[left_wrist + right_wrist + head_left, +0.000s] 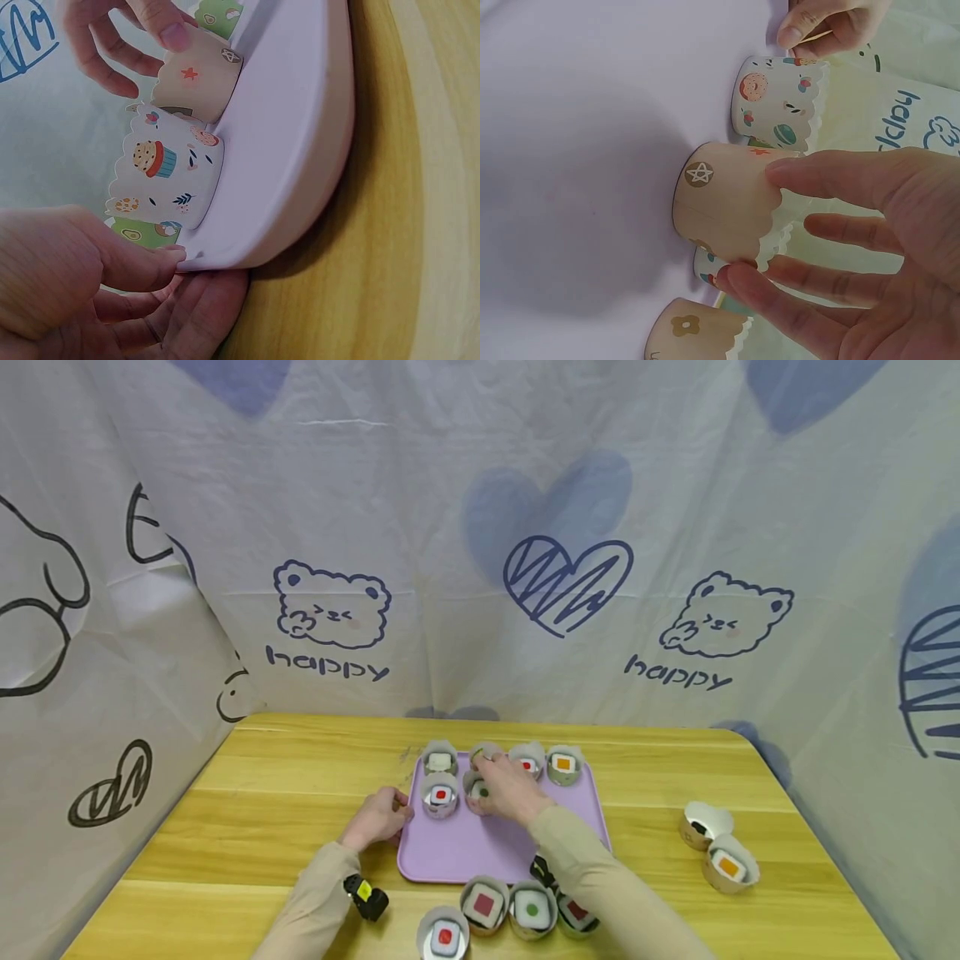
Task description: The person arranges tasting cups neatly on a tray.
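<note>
Pinching the tray point(453, 853) at its left edge with left fingers point(146, 266), beige cup point(724, 196) with right fingers point(832, 176), I risk over-squeezing and crumpling it.

Room over front-left tray point(450, 853); cups point(440, 812) block rear, right sleeve point(607, 889) bars right.

Plain beige long sleeves point(311, 897) cover both arms; the blocky black left-wrist camera point(372, 906) bears a yellow patch point(364, 890).

Pale cloth backdrop point(427, 468) — blue hearts point(567, 583), bears point(333, 606), yellow wood-grain table point(285, 785)
</note>
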Tool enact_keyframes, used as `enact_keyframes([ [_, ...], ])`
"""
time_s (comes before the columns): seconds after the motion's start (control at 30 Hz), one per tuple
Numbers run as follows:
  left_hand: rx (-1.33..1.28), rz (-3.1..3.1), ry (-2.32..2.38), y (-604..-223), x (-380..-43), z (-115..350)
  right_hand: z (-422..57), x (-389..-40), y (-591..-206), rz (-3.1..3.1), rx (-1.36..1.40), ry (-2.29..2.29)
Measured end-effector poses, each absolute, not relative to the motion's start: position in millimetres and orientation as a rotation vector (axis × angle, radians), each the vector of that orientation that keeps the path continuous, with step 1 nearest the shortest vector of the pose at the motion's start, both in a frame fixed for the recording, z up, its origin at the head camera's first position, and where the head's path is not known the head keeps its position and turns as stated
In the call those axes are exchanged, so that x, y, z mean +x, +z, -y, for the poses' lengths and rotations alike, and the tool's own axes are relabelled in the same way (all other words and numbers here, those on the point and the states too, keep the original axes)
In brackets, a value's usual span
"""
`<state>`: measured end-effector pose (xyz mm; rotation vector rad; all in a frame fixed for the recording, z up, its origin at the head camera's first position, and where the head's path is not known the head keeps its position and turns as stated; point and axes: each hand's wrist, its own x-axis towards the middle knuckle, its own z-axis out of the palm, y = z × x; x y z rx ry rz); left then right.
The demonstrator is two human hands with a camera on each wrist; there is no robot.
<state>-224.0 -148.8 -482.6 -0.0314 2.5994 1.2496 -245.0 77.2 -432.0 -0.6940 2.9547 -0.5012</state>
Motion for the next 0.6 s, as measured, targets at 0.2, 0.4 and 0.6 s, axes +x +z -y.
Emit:
enact_keyframes([
  [0.2, -0.041, -2.600, 1.250, -482.8, -224.1, 148.8, -78.1, -247.0, -434.1, -2.964, -0.714, -0.498],
  [0.4, -0.044, -2.598, 1.245, -483.3, -224.7, 148.6, -79.9, -246.2, -434.6, -2.962, -0.709, -0.521],
  [0.6, -0.047, -2.599, 1.242, -483.5, -225.5, 148.1, -85.8, -243.4, -432.0, -2.924, -0.662, -0.620],
])
